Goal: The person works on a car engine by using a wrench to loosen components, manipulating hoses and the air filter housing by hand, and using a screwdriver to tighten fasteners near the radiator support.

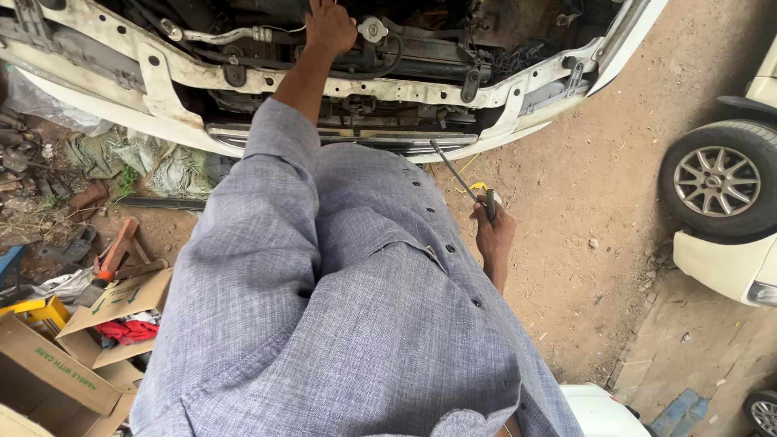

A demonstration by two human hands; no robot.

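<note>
at top centre of the frame the left hand (329,26) rests on parts inside the car's open front (421,57); its grip can't be told. right of centre, the right hand (494,231) is closed around a long dark tool (463,180) angled toward the bumper area.

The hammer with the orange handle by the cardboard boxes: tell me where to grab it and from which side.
Grip the hammer on the upper part of its orange handle, coming from above. It lies slanted on the ground with that end bare, while its darker lower end sits against the open flap of a cardboard box, where boxes crowd the approach.
</note>
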